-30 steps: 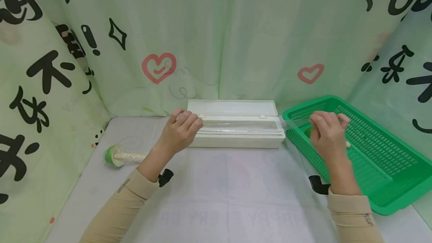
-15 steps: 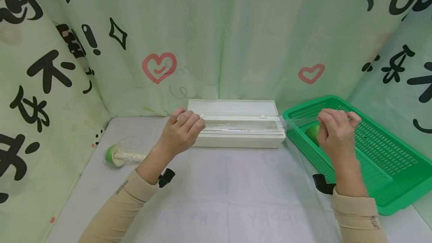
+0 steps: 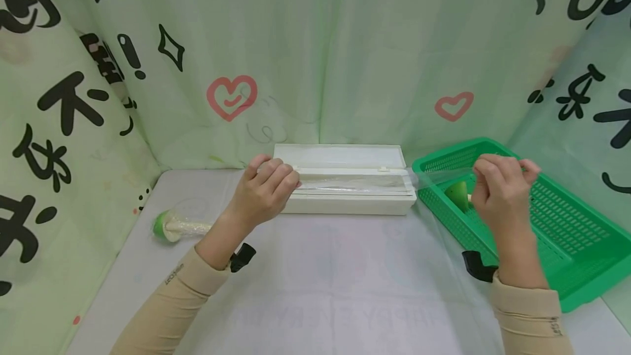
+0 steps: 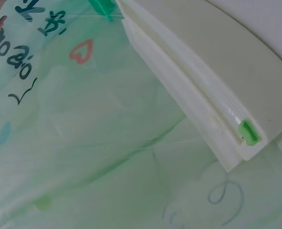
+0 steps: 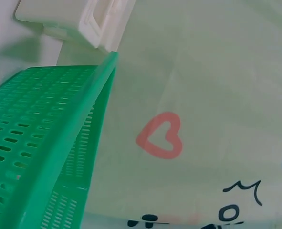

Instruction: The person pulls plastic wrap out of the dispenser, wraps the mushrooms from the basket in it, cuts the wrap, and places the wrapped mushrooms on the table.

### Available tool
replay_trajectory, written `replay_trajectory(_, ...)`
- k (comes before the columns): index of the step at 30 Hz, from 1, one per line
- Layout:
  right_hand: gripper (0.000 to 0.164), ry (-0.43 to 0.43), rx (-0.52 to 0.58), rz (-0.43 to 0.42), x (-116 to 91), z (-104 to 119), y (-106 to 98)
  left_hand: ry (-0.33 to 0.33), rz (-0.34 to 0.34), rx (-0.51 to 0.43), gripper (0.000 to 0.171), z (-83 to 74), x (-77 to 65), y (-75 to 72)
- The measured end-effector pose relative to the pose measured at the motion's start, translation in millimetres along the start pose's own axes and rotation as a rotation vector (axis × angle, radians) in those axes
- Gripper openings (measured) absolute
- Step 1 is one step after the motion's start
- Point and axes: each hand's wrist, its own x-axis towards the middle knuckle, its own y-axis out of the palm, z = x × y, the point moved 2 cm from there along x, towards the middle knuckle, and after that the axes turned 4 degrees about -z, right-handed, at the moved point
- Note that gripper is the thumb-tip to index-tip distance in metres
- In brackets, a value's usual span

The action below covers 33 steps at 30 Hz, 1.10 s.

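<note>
A white cling film dispenser stands at the back of the table with its lid raised. Clear cling film stretches across above it between my two hands. At the dispenser's left end, my left hand pinches one end of the film with curled fingers. My right hand grips the film's other end, above the green basket. In the left wrist view, a green slider sits at the near end of the dispenser, and my right hand shows small in the top left corner. Neither hand's fingertips show clearly.
The green basket stands at the right and holds a green rounded thing with a pale end. Left on the white table lies a green-topped, pale-stemmed thing wrapped in clear film. Printed pale curtains hang behind.
My right hand has moved right and slightly up, drawing its end of the film farther over the basket. More of the green thing in the basket now shows. My left hand has barely moved.
</note>
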Motion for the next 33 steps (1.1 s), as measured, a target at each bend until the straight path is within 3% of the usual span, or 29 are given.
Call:
replay_trajectory(16, 0.021, -0.003, -0.001, -0.092, 16, 9, -8, 0.019, -0.084, -0.023, 0.016, -6.1, 14.5, -7.2)
replay_trajectory(29, 0.021, -0.050, 0.051, -0.064, 7, 29, -21, 0.044, -0.133, -0.091, 0.019, -11.8, -2.9, -10.0)
replay_trajectory(33, 0.022, -0.076, 0.089, -0.071, 3, 34, -24, 0.102, -0.171, -0.146, 0.018, -16.4, -9.7, -11.1)
